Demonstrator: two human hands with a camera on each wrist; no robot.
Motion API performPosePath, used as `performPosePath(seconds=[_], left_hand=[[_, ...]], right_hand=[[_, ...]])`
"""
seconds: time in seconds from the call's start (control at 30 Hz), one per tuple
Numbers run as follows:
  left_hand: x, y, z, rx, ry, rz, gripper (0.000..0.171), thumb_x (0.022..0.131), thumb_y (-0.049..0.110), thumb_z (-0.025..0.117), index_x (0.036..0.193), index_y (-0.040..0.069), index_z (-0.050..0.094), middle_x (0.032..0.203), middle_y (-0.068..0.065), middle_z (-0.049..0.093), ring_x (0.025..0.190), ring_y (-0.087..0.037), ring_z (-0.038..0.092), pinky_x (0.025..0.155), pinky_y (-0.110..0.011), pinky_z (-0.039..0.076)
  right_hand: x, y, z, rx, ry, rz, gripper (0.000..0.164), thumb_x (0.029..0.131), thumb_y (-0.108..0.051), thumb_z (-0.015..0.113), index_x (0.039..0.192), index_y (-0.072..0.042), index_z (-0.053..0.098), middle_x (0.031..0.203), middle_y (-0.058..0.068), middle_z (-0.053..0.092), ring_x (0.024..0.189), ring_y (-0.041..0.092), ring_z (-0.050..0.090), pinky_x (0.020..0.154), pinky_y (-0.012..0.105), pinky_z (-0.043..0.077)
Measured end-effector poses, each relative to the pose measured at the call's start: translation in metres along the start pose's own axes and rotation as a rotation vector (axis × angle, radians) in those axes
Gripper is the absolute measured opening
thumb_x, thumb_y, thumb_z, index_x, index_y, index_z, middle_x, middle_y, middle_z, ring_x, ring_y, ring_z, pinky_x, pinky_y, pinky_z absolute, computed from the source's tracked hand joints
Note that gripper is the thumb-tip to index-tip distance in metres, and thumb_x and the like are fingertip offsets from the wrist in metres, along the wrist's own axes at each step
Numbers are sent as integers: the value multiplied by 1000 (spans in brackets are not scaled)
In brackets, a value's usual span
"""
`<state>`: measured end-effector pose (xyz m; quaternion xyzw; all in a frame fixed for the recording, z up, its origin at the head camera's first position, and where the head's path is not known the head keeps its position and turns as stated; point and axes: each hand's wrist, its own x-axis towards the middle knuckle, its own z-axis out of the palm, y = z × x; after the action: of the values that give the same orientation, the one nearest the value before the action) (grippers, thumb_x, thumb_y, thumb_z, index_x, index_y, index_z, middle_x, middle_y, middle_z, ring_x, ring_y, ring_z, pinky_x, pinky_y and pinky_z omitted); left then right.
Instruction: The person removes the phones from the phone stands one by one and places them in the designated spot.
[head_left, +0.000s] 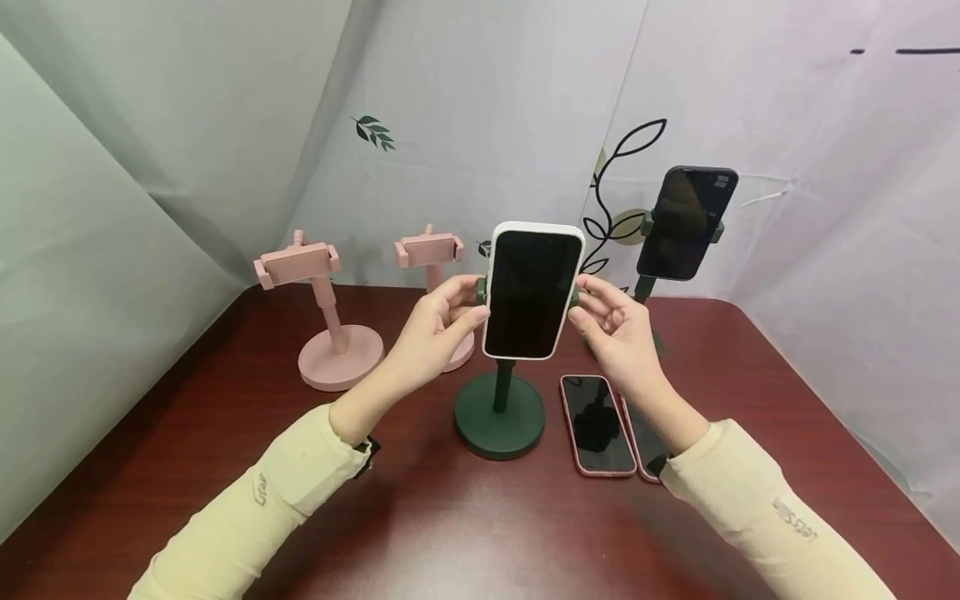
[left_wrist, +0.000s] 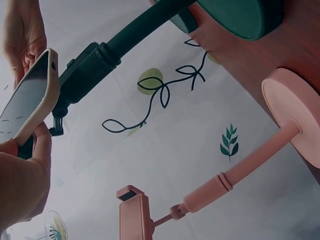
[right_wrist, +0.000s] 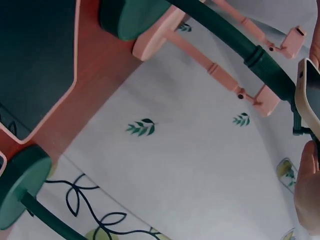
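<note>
A smartphone in a white case [head_left: 533, 292] stands upright in the clamp of a dark green phone stand [head_left: 500, 417], its dark screen toward me. At its left edge my left hand [head_left: 438, 329] pinches, thumb at the front and fingers behind beside the green clamp. My right hand [head_left: 622, 337] pinches the opposite edge in the same way, fingers curled near the other clamp arm. The left wrist view shows the phone [left_wrist: 42, 95] from the side, with the stand's neck [left_wrist: 92, 70] behind it. In the right wrist view the phone [right_wrist: 307, 95] is cut off by the frame.
Two pink phone stands [head_left: 341, 358] with bare clamps stand at the back left. A second green stand at the back right holds a black phone [head_left: 687, 223]. Two pink-edged phones [head_left: 597, 425] lie flat on the reddish table [head_left: 450, 533], one partly under my right forearm.
</note>
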<state>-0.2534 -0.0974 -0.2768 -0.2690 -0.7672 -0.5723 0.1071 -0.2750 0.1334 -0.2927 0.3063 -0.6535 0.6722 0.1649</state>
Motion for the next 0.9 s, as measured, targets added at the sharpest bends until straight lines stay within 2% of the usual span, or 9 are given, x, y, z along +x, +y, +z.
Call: performPosePath(seconds=[0.1, 0.17, 0.23, 0.33, 0.43, 0.57, 0.63, 0.73, 0.9], left_hand=[[1, -1, 0, -31, -7, -7, 37, 94, 4, 53, 130, -5, 47, 120, -21, 61, 103, -29, 65, 89, -32, 52], [1, -1, -1, 11, -16, 11, 36, 94, 6, 54, 128, -3, 49, 115, -19, 63, 98, -26, 66, 86, -29, 53], [3, -2, -3, 122, -38, 57, 35, 94, 9, 55, 127, -1, 50, 104, -15, 64, 88, -20, 65, 79, -25, 53], [7, -4, -9, 374, -81, 148, 30, 94, 17, 58, 120, 4, 51, 81, -5, 58, 68, -11, 54, 64, -23, 44], [14, -4, -16, 532, -118, 209, 25, 93, 23, 59, 110, 7, 51, 66, 0, 47, 58, -10, 43, 56, -24, 36], [19, -2, -21, 588, -140, 243, 20, 93, 24, 58, 102, 8, 51, 61, 2, 43, 54, -9, 39, 53, -23, 33], [21, -1, -23, 601, -145, 271, 18, 93, 24, 59, 98, 8, 51, 60, 2, 42, 52, -9, 38, 52, -23, 32], [23, -1, -26, 617, -145, 310, 19, 92, 24, 61, 101, 9, 53, 61, 2, 43, 53, -8, 39, 53, -23, 33], [27, -2, -31, 603, -114, 352, 22, 85, 24, 70, 98, 10, 58, 63, 2, 46, 57, -9, 41, 56, -24, 35]], right_hand=[[1, -2, -2, -37, -5, -14, 41, 86, 14, 54, 110, -20, 58, 101, -18, 68, 94, -4, 64, 75, 10, 50], [1, -5, -3, -38, -30, -38, 40, 87, 12, 52, 113, -18, 57, 104, -16, 68, 96, -2, 63, 79, 12, 50], [2, -8, -3, -45, -59, -80, 41, 89, 10, 50, 122, -14, 52, 109, -14, 64, 101, 1, 61, 85, 15, 48], [4, -16, 3, -87, -67, -195, 42, 95, -1, 46, 135, -7, 38, 120, -9, 54, 113, 8, 53, 94, 20, 43], [12, -27, 15, -317, 8, -418, 43, 97, -19, 48, 135, -2, 35, 127, 6, 45, 121, 17, 43, 99, 28, 37], [26, -42, 39, -741, 116, -653, 42, 95, -29, 52, 128, -5, 47, 129, 22, 43, 122, 32, 39, 99, 45, 35], [31, -49, 50, -917, 112, -660, 37, 94, -28, 54, 126, -10, 52, 125, 21, 46, 117, 37, 40, 95, 52, 36], [37, -54, 65, -1097, 86, -611, 37, 92, -32, 58, 123, -11, 56, 113, 17, 53, 106, 39, 43, 87, 53, 40], [48, -49, 77, -1172, 155, -631, 35, 86, -35, 65, 108, -8, 59, 92, 14, 53, 90, 39, 42, 76, 46, 43]])
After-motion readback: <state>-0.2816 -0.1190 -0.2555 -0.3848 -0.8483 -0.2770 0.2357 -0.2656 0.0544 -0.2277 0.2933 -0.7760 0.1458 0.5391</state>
